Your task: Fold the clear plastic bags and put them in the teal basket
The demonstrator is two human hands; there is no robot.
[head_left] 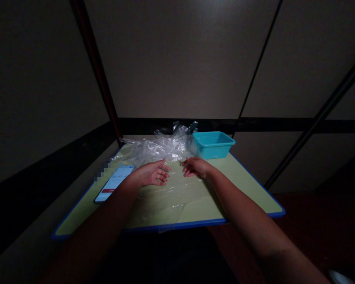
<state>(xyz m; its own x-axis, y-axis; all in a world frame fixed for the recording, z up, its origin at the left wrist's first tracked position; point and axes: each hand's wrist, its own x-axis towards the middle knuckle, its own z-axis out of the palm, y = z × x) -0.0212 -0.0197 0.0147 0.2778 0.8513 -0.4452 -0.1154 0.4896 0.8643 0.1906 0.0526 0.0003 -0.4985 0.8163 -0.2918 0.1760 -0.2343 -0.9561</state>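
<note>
Both left hand [156, 173] and right hand [197, 167] curve, slack-fingered and empty, over plastic [162, 148], the tub [215, 152] at the worktop's [248, 193] back-right corner, perhaps for space.

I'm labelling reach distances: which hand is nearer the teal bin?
Right: the right hand is in front and left of the teal bin; the left hand is farther left.
</note>
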